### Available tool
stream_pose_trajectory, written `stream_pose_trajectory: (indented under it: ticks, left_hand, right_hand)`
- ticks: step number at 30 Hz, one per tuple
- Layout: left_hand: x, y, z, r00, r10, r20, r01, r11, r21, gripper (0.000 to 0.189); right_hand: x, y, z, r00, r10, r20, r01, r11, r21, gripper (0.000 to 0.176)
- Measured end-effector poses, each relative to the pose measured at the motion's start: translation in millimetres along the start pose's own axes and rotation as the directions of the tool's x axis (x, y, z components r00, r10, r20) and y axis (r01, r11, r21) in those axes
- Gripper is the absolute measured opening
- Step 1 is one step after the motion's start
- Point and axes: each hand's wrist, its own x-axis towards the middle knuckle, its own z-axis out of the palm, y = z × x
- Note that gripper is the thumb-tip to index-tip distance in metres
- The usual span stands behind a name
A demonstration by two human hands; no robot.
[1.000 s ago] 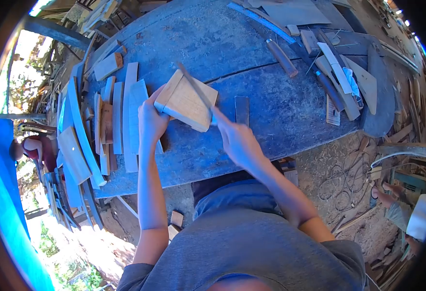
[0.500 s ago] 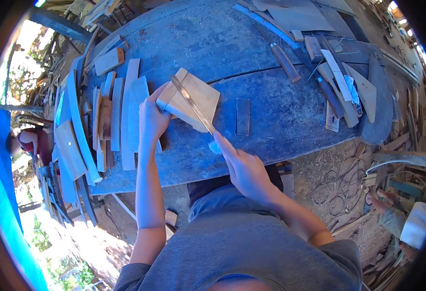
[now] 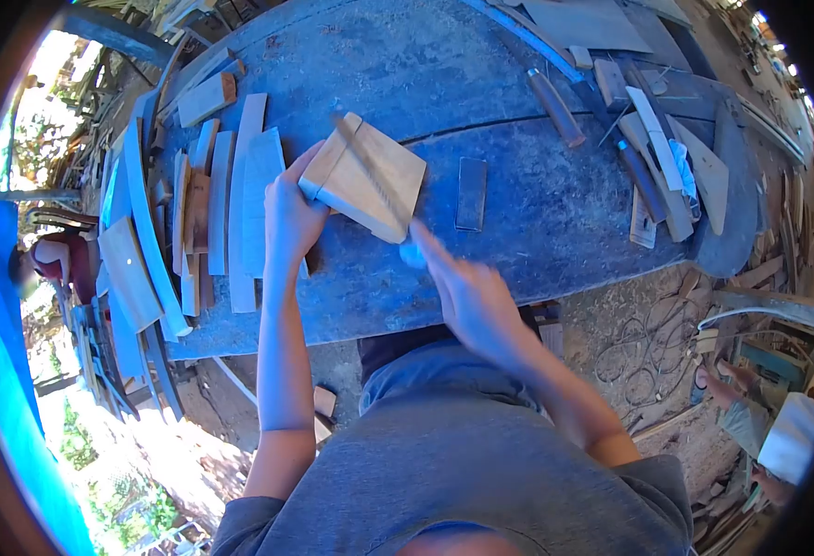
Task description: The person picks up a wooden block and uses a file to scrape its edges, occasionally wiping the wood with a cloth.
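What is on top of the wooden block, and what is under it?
A blurred, thin tool from the right hand crosses above the wooden block. Underneath, the block hides some tabletop and probably part of the left hand.

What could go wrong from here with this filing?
1. The block might twist: only the left hand grips it, and no clamp shows.
2. The file lies slantwise across the face; a skid toward the left hand could catch its fingers at the block's edge.
3. The right hand is close to the block's near corner, so knuckles could knock it.
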Motion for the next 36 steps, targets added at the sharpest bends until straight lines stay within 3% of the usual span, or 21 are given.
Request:
stream_pose_trajectory:
  ticks: [2, 5, 8, 11, 15, 17, 21, 23, 29, 36]
  left_hand:
    - [1.5, -1.9, 1.2, 1.000, 0.003, -0.006, -0.003, 1.000, -0.005, 0.051]
    - [0.4, -0.2, 0.8, 1.000, 0.013, -0.023, -0.013, 1.000, 0.027, 0.051]
    - [3.5, -7.9, 1.8, 0.999, 0.044, -0.018, -0.043, 0.998, 0.040, 0.052]
    - [-0.7, 3.7, -1.0, 1.000, 0.010, -0.002, -0.010, 1.000, -0.012, 0.052]
    - [-1.4, -1.3, 2.0, 0.999, 0.043, -0.013, -0.043, 0.999, -0.014, 0.052]
    - [-1.4, 3.2, -0.3, 1.000, 0.002, 0.002, -0.002, 1.000, 0.000, 0.052]
    - [2.3, 4.1, -1.7, 1.000, 0.008, 0.000, -0.008, 1.000, 0.001, 0.052]
    - [-0.4, 3.8, -2.8, 1.000, -0.009, 0.023, 0.010, 1.000, -0.020, 0.051]
    - [-2.6, -0.9, 1.2, 0.999, 0.045, -0.017, -0.045, 0.999, -0.006, 0.050]
    - [-1.4, 1.7, 0.3, 0.999, -0.036, 0.030, 0.036, 0.999, -0.016, 0.050]
  right_hand:
    - [42.9, 23.4, 6.5, 0.990, 0.134, -0.042, -0.137, 0.986, -0.099, 0.057]
    - [59.0, 26.9, 9.3, 0.987, 0.151, -0.054, -0.157, 0.979, -0.129, 0.057]
    - [1.2, 6.3, 7.8, 0.999, 0.008, -0.033, -0.010, 0.999, -0.048, 0.054]
    - [-19.0, 3.0, 2.4, 1.000, 0.007, 0.028, -0.006, 0.998, -0.056, 0.052]
    - [49.3, 24.5, 5.7, 0.988, 0.152, 0.009, -0.152, 0.988, -0.021, 0.052]
    - [74.8, 40.3, 16.5, 0.979, 0.195, -0.060, -0.201, 0.972, -0.121, 0.051]
    - [17.9, 15.0, 9.9, 0.991, 0.090, -0.095, -0.089, 0.996, 0.008, 0.053]
    - [-14.5, 0.0, 4.5, 0.995, 0.075, 0.059, -0.071, 0.995, -0.071, 0.053]
    - [53.7, 32.0, 15.7, 0.990, 0.129, -0.049, -0.134, 0.984, -0.121, 0.058]
    - [-6.6, 0.6, 0.4, 0.996, 0.056, 0.074, -0.047, 0.992, -0.117, 0.056]
